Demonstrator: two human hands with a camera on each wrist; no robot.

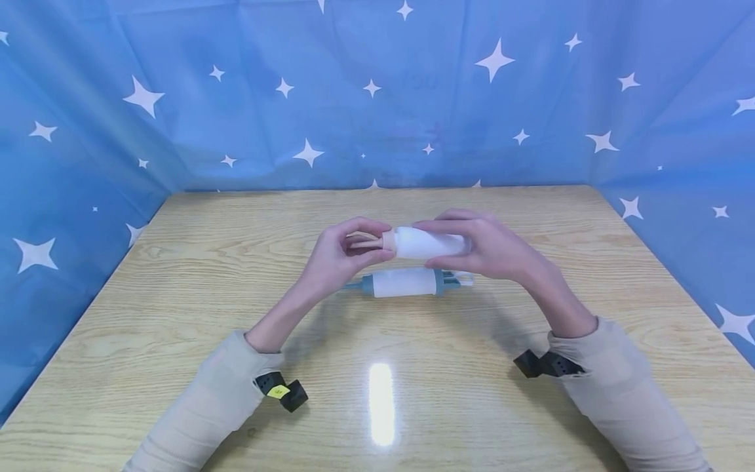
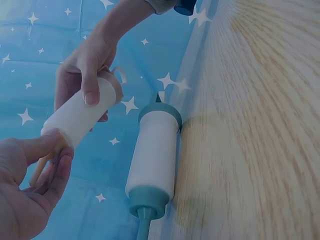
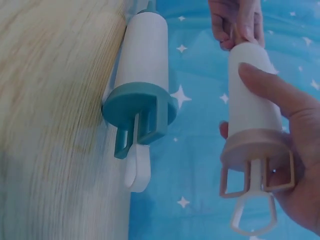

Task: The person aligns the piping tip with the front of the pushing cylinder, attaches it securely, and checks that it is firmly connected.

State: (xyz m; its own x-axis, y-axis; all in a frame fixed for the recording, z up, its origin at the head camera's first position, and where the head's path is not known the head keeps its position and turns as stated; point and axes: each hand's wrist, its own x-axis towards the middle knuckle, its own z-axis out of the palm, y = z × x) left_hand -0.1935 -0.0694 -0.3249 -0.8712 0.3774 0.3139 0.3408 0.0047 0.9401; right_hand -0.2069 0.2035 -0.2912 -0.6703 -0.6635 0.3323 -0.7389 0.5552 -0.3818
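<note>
A white-barrelled syringe with beige ends (image 1: 426,242) is held level above the table between both hands. My left hand (image 1: 337,255) pinches its beige nozzle end with thumb and fingers. My right hand (image 1: 492,248) grips the barrel near the other end. In the right wrist view, a beige flange (image 3: 257,145) with finger loops and a white plunger ring (image 3: 253,212) show at that end. Nearer to me, a second white syringe with teal ends (image 1: 404,283) lies on the table, nozzle to the left, touched by neither hand.
The wood-grain table (image 1: 177,314) reaches back to a blue curtain with white stars (image 1: 354,98), which also runs along both sides. A bright light reflection shows on the table's front part. Each sleeve carries a black wrist camera (image 1: 282,391).
</note>
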